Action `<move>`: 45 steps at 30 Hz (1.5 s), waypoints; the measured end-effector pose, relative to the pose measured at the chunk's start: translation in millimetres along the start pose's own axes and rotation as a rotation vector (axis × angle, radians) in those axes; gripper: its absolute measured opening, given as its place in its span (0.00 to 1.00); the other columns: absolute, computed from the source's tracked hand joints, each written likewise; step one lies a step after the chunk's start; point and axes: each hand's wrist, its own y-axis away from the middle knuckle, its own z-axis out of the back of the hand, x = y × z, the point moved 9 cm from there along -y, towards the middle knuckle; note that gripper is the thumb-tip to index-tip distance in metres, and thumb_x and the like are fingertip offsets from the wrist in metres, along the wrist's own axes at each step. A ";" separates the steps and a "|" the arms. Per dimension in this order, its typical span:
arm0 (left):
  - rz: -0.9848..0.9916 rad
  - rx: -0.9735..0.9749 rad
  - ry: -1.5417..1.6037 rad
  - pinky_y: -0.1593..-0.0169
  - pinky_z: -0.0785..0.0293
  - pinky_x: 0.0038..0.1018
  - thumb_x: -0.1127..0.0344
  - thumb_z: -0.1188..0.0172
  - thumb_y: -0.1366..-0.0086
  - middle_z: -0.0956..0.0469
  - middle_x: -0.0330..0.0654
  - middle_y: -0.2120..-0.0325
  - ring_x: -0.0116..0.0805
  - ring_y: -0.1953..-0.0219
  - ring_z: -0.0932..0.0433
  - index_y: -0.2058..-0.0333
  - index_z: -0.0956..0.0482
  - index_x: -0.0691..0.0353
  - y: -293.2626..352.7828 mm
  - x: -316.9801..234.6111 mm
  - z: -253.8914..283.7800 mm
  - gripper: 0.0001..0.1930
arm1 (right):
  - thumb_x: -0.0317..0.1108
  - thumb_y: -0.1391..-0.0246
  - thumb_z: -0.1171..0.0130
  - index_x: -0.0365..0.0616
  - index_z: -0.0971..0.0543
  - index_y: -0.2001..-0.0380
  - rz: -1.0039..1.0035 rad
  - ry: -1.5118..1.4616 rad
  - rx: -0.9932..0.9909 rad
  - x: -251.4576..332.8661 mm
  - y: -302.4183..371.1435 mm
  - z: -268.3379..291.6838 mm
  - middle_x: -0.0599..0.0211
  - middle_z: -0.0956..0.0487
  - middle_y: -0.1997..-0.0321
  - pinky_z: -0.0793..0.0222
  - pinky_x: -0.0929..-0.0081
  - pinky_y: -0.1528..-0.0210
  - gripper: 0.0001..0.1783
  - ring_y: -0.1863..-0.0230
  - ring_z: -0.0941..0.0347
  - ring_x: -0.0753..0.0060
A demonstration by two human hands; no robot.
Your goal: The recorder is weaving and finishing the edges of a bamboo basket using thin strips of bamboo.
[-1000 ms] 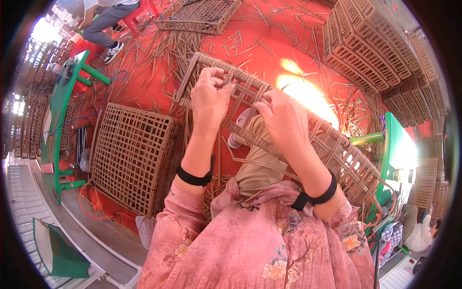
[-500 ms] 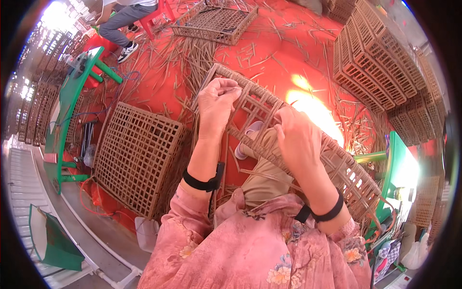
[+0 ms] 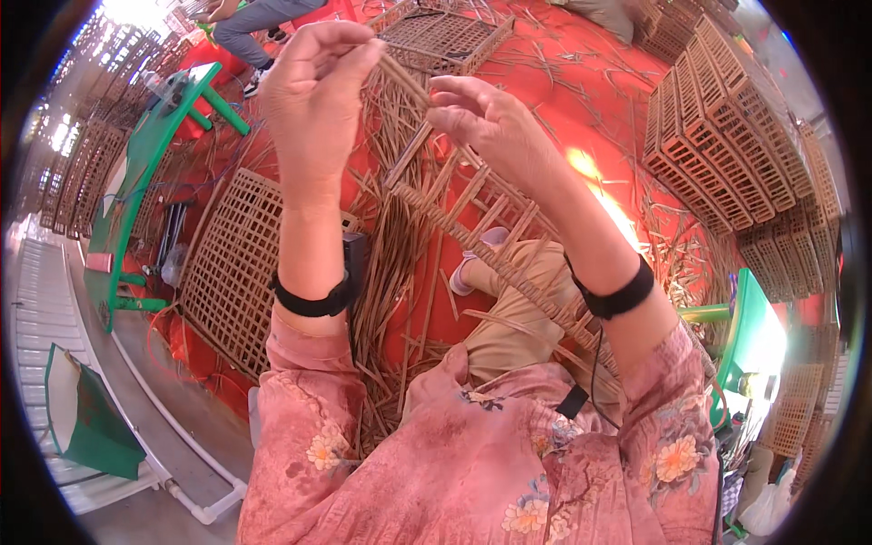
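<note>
A brown plant-fibre strip (image 3: 401,76) stretches between my raised hands. My left hand (image 3: 313,100) pinches its upper end between thumb and fingers, with the palm turned inward. At the lower end, the fingers of my right hand (image 3: 490,123) close round the strip. Below the hands, a partly woven basket (image 3: 454,231) leans across my lap, its wrapped rim slanting down to the right over my knee. Open bars and gaps show along its side; my right forearm hides part of it. Neither hand touches the basket.
A lattice basket (image 3: 232,272) lies left of my legs, with loose strips (image 3: 400,309) strewn beside it. Green tables (image 3: 145,182) stand left and right. Tall basket stacks (image 3: 727,136) rise at the right. A seated person's leg (image 3: 250,36) and another basket (image 3: 445,41) are beyond.
Both hands have lifted off the basket, the left rising up and leftward. A strip now spans between them. The basket sits tilted differently, and the whole view has shifted slightly.
</note>
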 end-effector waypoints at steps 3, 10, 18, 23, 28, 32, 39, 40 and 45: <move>0.083 -0.057 0.128 0.60 0.24 0.15 0.71 0.31 0.34 0.13 0.37 0.65 0.16 0.65 0.19 0.55 0.16 0.64 6.3 19.0 2.7 0.10 | 0.44 0.36 0.33 0.35 0.15 0.53 -0.026 -0.353 0.141 -4.4 -6.8 -13.8 0.64 0.14 0.64 0.24 0.77 0.58 0.21 0.64 0.21 0.80; 0.174 0.139 -0.578 0.53 0.19 0.37 0.63 0.27 0.40 0.15 0.48 0.56 0.43 0.56 0.15 0.49 0.20 0.64 69.2 95.4 -30.8 0.23 | 0.44 0.35 0.34 0.37 0.12 0.62 -0.225 -0.055 -0.080 -31.5 13.3 37.4 0.76 0.27 0.86 0.35 0.78 0.77 0.17 0.82 0.31 0.87; 0.255 0.160 -0.561 0.48 0.20 0.40 0.68 0.36 0.36 0.14 0.46 0.57 0.46 0.54 0.14 0.49 0.20 0.62 100.0 136.0 -31.4 0.16 | 0.45 0.39 0.35 0.44 0.10 0.63 -0.383 0.360 0.011 -54.7 18.7 19.4 0.62 0.23 0.81 0.31 0.63 0.72 0.15 0.80 0.26 0.67; 0.268 0.099 -0.500 0.52 0.19 0.37 0.69 0.37 0.35 0.13 0.47 0.60 0.44 0.56 0.13 0.50 0.20 0.62 99.3 134.0 -24.8 0.14 | 0.46 0.41 0.37 0.49 0.10 0.65 -0.268 0.518 0.036 -54.8 6.1 6.9 0.53 0.16 0.72 0.25 0.56 0.61 0.15 0.67 0.18 0.50; 0.196 0.056 -0.481 0.54 0.19 0.37 0.70 0.38 0.34 0.14 0.49 0.60 0.45 0.58 0.13 0.53 0.19 0.63 102.2 131.4 -21.4 0.12 | 0.47 0.41 0.37 0.51 0.09 0.64 -0.366 0.551 0.029 -66.8 2.5 3.6 0.52 0.14 0.66 0.25 0.51 0.55 0.15 0.59 0.17 0.46; 0.143 0.007 -0.449 0.55 0.19 0.37 0.71 0.38 0.34 0.15 0.49 0.61 0.45 0.60 0.14 0.55 0.19 0.63 103.9 130.5 -20.6 0.10 | 0.47 0.42 0.37 0.49 0.10 0.65 -0.310 0.623 0.032 -62.2 -1.2 0.0 0.51 0.14 0.65 0.24 0.50 0.53 0.16 0.57 0.17 0.43; 0.049 0.007 -0.502 0.56 0.19 0.36 0.70 0.37 0.33 0.17 0.48 0.62 0.43 0.62 0.14 0.56 0.19 0.64 108.1 126.1 -22.4 0.09 | 0.44 0.45 0.39 0.39 0.12 0.68 -0.258 0.796 0.038 -66.7 -14.3 -11.7 0.43 0.15 0.64 0.21 0.49 0.53 0.18 0.57 0.16 0.40; 0.095 -0.013 -0.435 0.57 0.19 0.35 0.69 0.37 0.32 0.16 0.47 0.62 0.41 0.63 0.14 0.55 0.19 0.65 108.2 131.2 -19.0 0.09 | 0.43 0.45 0.39 0.38 0.13 0.69 -0.237 0.818 0.036 -67.6 -16.5 -13.6 0.42 0.15 0.64 0.21 0.49 0.53 0.18 0.57 0.16 0.40; 0.653 -0.135 -0.037 0.58 0.23 0.23 0.63 0.35 0.28 0.16 0.38 0.65 0.26 0.64 0.18 0.53 0.17 0.66 116.4 193.3 1.1 0.12 | 0.47 0.42 0.39 0.41 0.13 0.71 -0.088 0.896 -0.022 -65.5 -23.1 -38.3 0.49 0.14 0.65 0.21 0.49 0.56 0.19 0.61 0.16 0.43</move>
